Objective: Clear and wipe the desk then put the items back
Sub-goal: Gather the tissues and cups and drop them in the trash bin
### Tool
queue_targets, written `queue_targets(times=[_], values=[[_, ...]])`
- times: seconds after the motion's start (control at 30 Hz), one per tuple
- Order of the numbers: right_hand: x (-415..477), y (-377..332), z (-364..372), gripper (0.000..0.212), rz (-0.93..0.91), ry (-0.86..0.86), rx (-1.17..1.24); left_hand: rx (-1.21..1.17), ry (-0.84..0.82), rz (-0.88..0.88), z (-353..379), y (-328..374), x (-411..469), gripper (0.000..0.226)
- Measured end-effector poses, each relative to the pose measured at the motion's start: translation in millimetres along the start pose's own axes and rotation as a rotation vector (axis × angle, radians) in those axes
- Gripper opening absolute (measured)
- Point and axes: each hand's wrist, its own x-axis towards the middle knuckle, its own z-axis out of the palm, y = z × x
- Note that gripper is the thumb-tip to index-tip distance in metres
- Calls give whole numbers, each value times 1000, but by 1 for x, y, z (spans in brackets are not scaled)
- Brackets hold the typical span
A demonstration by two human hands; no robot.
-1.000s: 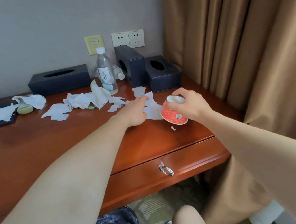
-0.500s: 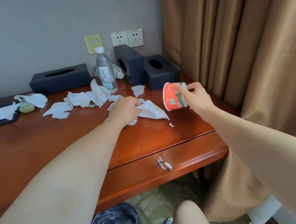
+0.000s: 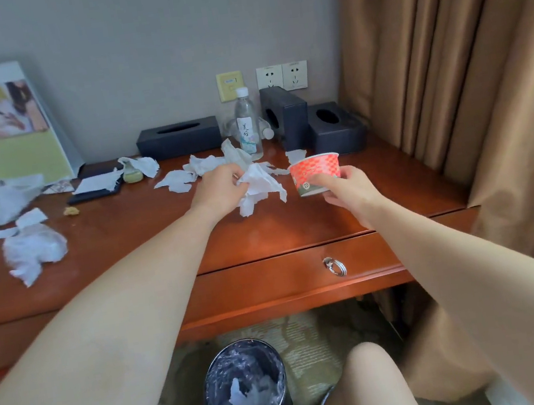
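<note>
Now the paper cup, tipped on the bench a second ago, is upright and lifted clear, right of centre, the right hand with fingers curled round its lower wall; the left hand has bunched a wad of tissue in pinching fingers just left of it; clearing has only begun, judging by the scraps farther left; the bin waits near, below

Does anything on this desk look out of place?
Yes. Torn tissue scraps lie scattered over the desk. One dark tissue box stands on its end beside a flat box. The left hand grips a tissue wad; the right hand holds a paper cup.
</note>
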Motion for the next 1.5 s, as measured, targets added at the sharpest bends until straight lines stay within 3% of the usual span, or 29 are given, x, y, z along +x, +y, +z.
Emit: queue_targets(times=[0.37,0.5,0.83,1.0,1.23,1.4,1.5], values=[[-86,27,57,68,-77,-181,4,-28,-60,-97,-31,-40,-108,23],[-119,42,67,68,-106,-172,3,-62,-99,-117,-26,-52,-147,29],[-181,93,84,64,-109,-297,-62,-125,-96,-212,-2,-79,-228,17],[-189,116,97,74,-70,-356,-96,-173,-110,-274,8,-100,-250,7],[-184,160,120,82,1,-461,-191,-244,-139,-386,40,-131,-263,20],[-171,208,136,77,96,-444,-163,-239,-176,-507,87,-160,-267,4],[-157,238,149,76,145,-390,-161,-277,-181,-587,116,-183,-270,9]])
